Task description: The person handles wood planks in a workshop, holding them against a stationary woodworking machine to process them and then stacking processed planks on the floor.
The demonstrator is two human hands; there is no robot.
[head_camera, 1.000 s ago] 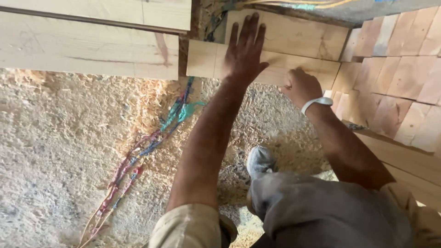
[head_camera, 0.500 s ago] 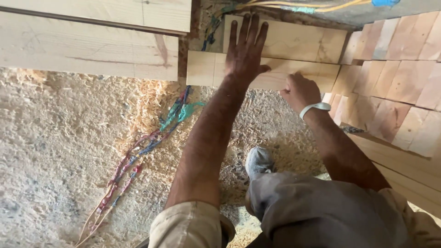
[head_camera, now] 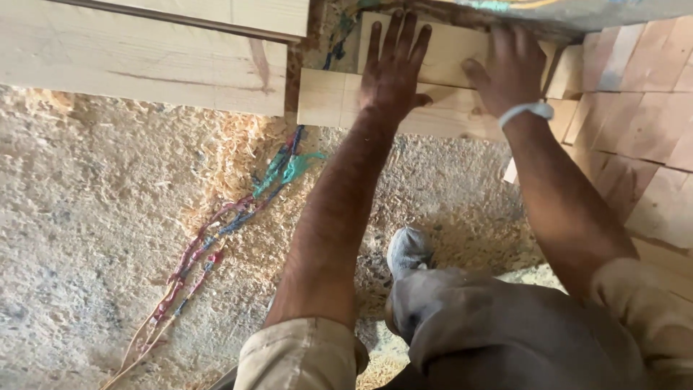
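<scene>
Pale, smooth wooden block (head_camera: pixel 447 79) — left hand (head_camera: pixel 393 72) and right hand (head_camera: pixel 509 68) flat on it, fingers released.

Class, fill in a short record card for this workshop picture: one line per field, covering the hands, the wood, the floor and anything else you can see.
Left hand: left hand flat, fingers spread, pressing on the short pale wood boards
Right hand: right hand flat on the same boards, white wristband at the wrist
Long plank: long pale plank lies to the left, apart from both hands
Stacked blocks: reddish wood blocks at right
Floor: sawdust-covered floor
Cables: bundle of coloured cables trailing across the sawdust
Foot: grey shoe below the arms
</scene>
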